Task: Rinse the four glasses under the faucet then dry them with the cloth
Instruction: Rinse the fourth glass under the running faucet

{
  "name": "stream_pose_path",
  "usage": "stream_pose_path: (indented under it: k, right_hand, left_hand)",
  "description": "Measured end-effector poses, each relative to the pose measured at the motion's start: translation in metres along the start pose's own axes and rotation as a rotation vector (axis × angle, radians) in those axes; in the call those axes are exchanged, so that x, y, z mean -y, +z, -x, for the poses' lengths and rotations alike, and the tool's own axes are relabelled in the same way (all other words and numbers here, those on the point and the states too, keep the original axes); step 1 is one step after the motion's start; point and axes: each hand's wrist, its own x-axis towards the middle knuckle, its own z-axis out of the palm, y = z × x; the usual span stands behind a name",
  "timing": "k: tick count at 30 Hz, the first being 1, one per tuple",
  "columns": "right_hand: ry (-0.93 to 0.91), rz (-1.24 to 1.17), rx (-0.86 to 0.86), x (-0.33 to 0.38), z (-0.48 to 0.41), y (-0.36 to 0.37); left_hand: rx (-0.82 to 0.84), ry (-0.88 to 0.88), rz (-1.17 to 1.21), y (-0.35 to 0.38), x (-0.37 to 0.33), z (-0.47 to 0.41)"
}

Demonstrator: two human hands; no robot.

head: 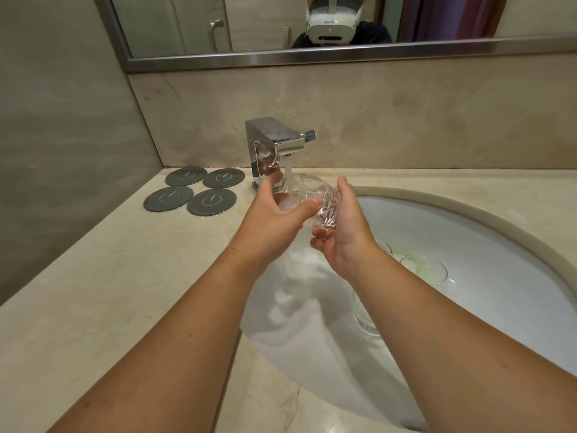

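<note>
A clear cut glass (315,195) lies on its side under the running chrome faucet (278,145), its mouth to the left, water streaming into it. My left hand (274,217) holds it near the rim, thumb across the front. My right hand (340,226) cups its base from the right. Three more glasses sit in the white sink (487,245): one (426,270) upright at the right, one (385,247) partly hidden behind my right wrist, and one (367,323) under my right forearm. No cloth is in view.
Four dark round coasters (193,192) lie on the beige counter (125,276) left of the faucet. A stone wall stands at the far left, and a framed mirror (312,54) hangs above the backsplash.
</note>
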Motion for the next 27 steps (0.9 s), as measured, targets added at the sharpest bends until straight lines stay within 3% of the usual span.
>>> stream_pose_path:
  k: [8, 13, 21, 27]
  right_hand:
    - [-0.106, -0.041, -0.020, 0.0032, 0.0046, 0.0008]
    - [-0.171, -0.001, -0.013, 0.0020, 0.0019, 0.0004]
    - [-0.013, 0.014, 0.030, -0.0015, -0.0001, 0.0021]
    - [-0.044, -0.060, 0.040, 0.0003, 0.0049, 0.0016]
  left_hand:
    - [0.094, -0.062, 0.007, 0.0013, 0.0017, 0.0001]
    - [0.050, -0.098, 0.035, 0.0016, -0.0032, 0.0040]
    - [-0.034, -0.037, 0.026, -0.0003, 0.0021, -0.0042]
    - [0.035, -0.057, 0.020, 0.0013, 0.0058, -0.0052]
